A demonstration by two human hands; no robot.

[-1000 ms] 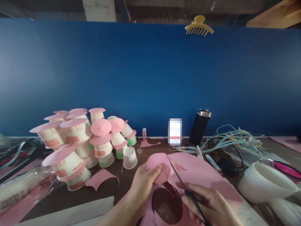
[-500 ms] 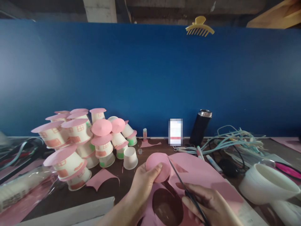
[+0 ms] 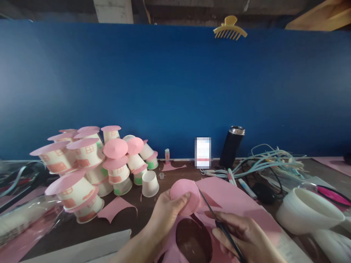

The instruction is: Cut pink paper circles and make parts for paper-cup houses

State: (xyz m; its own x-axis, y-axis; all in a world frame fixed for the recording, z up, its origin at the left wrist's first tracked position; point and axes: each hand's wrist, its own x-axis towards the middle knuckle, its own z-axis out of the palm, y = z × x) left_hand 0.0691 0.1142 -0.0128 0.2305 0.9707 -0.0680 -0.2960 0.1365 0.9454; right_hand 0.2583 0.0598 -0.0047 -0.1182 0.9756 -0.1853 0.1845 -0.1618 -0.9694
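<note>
My left hand pinches a round pink paper disc, its thumb lying across the front and the fingers hidden behind. My right hand is closed around the black handles of a pair of scissors, seen nearly edge-on. Their thin blades point up and left, with the tip at the disc's right edge. Beneath both hands lies a large pink paper sheet with a round hole in it, through which the dark tabletop shows.
At left stand stacked paper cups with pink roofs and drawn windows. Nearby are a plain white cup and a pink scrap. Farther right are a phone, a black flask, cables, markers and nested white cups.
The view has shifted slightly, moving the background a little left in the picture. The disc looks turned or tilted slightly, while both hands keep their holds and the scissors stay at its edge.
</note>
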